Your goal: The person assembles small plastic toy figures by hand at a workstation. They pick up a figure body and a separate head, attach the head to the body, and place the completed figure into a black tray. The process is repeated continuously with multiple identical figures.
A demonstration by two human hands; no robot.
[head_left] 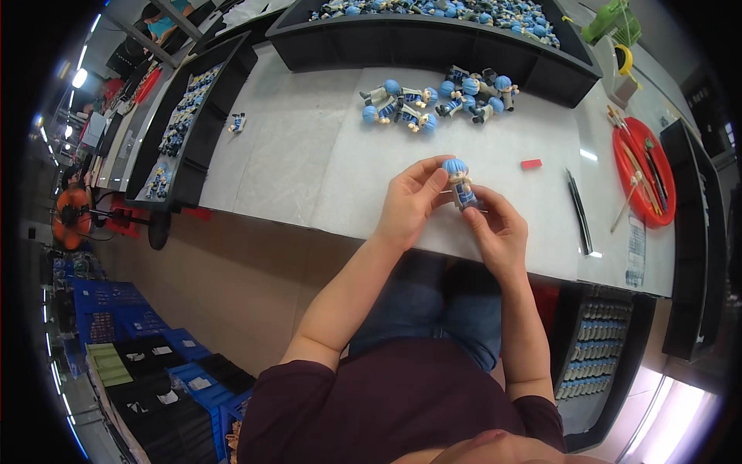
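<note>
A small blue-haired figurine (461,185) in a blue and white outfit is held upright between my two hands, above the table's front edge. My left hand (416,193) grips it near the head with thumb and fingers. Lower down, my right hand (497,226) pinches it around the legs. Farther back on the white tabletop (340,155) lie two loose clusters of similar figurines, the left cluster (400,105) and the right cluster (478,94). One more small figurine piece (237,122) lies alone at the left.
A large black bin (433,50) heaped with figurines stands at the back. At left sits a black tray (220,85) of parts. On the right are a red eraser-like block (531,164), a black pen (578,210) and a red dish (663,155) with brushes. Below right, a tray (564,363) holds rows of figurines.
</note>
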